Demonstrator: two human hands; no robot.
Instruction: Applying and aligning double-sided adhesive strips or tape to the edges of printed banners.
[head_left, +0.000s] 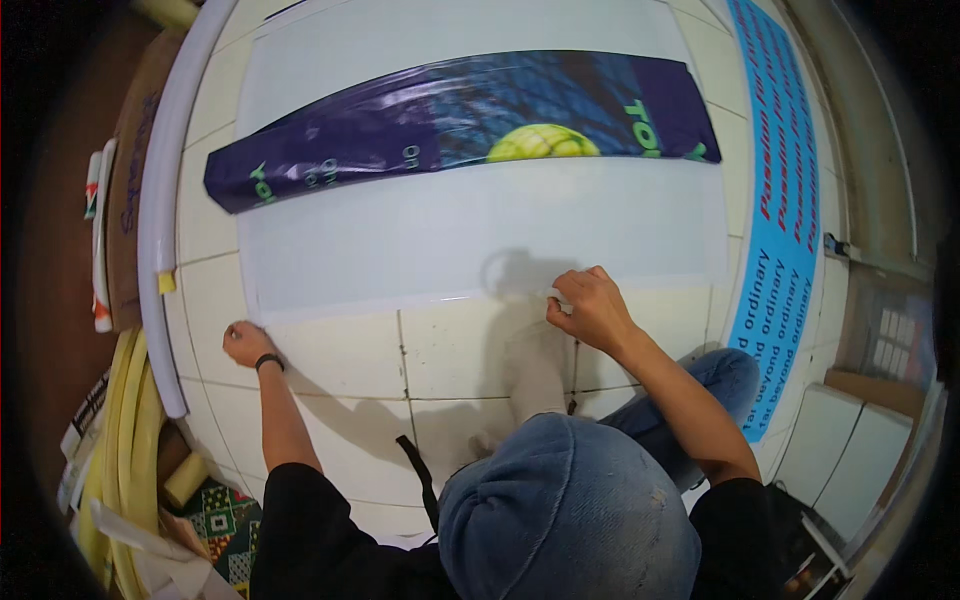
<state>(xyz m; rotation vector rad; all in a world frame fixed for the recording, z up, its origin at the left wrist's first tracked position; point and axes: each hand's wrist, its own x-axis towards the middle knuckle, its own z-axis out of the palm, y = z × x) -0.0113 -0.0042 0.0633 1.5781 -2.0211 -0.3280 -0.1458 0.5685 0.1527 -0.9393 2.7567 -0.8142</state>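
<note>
A large whitish sheet (480, 232) lies flat on the floor before me, with a shiny strip along its near edge. Across its middle rests a folded, glossy printed banner (375, 124), dark purple and blue with green lettering and a yellow-green ball. My left hand (247, 343), a dark band at its wrist, is curled into a fist at the sheet's near left corner; whether it grips anything is hidden. Over the near edge, right of centre, my right hand (596, 307) has thumb and forefinger pinched. A small whitish bit shows by those fingertips, too unclear to tell if held.
Pale tiles (337, 360) make up the floor. A long white roll (161, 187) runs along the left, beside a cardboard box (131, 202) and yellow rolls (127, 427). On the right lies a blue printed strip (780, 217). My bent denim-clad knee (570, 510) is close in front.
</note>
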